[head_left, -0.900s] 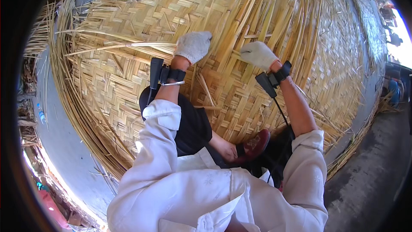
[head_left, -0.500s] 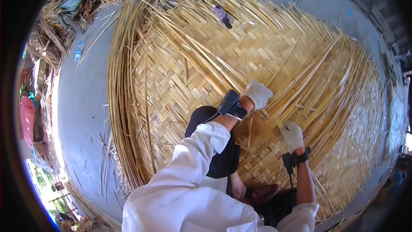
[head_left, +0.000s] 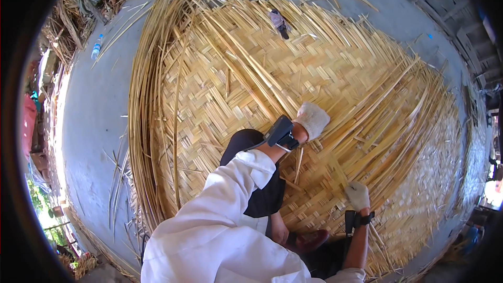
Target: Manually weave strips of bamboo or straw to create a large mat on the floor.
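Observation:
A woven mat of split cane-like strips [head_left: 251,63] spreads under and around me in a slanting weave. My left hand [head_left: 313,119], in a white knit glove, rests over its middle beside the long loose strips; its fingers are hidden from above. Lower right, my right hand [head_left: 358,195], also gloved, is closed at the end of a flat pale strip [head_left: 339,170] that runs up and away from it. A bundle of long unwoven strips [head_left: 387,131] fans out just beyond the right hand. Both wrists wear black strapped devices.
A thick bundle of long strips [head_left: 141,115] lies along the left side. Several strips cross the mat's far left part. A small cloth-wrapped dark object [head_left: 279,23] sits at the far edge. A plastic bottle [head_left: 97,47] stands on the grey floor [head_left: 94,110]. My shoe [head_left: 312,240] is near the lower edge.
My right hand has moved toward me, down in the picture, with the strip at its fingers. The left hand stays almost in place. The view has shifted slightly.

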Available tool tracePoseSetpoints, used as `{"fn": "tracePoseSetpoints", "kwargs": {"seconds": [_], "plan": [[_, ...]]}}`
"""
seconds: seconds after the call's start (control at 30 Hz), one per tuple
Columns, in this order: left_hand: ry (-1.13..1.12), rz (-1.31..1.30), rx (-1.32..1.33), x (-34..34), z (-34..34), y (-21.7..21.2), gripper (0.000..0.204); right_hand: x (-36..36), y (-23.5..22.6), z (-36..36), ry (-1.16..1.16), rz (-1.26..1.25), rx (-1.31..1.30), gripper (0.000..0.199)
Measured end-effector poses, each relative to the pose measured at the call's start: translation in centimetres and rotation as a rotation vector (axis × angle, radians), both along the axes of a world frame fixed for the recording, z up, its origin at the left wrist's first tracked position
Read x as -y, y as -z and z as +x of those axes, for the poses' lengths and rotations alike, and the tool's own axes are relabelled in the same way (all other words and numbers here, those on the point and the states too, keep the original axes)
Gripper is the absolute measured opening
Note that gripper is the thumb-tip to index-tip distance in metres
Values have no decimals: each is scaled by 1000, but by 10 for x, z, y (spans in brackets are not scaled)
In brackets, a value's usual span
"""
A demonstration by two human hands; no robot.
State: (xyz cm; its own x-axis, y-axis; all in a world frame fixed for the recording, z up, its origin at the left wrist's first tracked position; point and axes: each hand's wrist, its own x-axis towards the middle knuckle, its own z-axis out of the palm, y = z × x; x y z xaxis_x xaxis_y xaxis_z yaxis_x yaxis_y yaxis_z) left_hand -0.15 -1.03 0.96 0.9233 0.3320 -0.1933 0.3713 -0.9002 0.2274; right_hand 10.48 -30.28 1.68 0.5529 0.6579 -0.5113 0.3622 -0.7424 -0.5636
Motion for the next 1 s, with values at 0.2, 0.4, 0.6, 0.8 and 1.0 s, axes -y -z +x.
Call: {"fn": "tracePoseSetpoints", "kwargs": {"seconds": [0.2, 0.4, 0.6, 0.8, 1.0], "plan": [[-10, 35, 73, -2, -6, 3, 11, -28, 5, -23, 137, 106, -75, 23], [34, -5, 36, 1, 1, 24, 15, -30, -5, -20, -35, 123, 142, 23], [-3, -80, 11, -22, -11, 12, 19, -91, 9, -24, -125, 89, 296, 28], [25, -101, 17, -5, -3, 17, 16, -84, 18, -11, -125, -83, 410, 28], [-133, -136, 432, 12, -24, 9, 12, -30, -19, -53, 2, 348, 784, 18]]}}
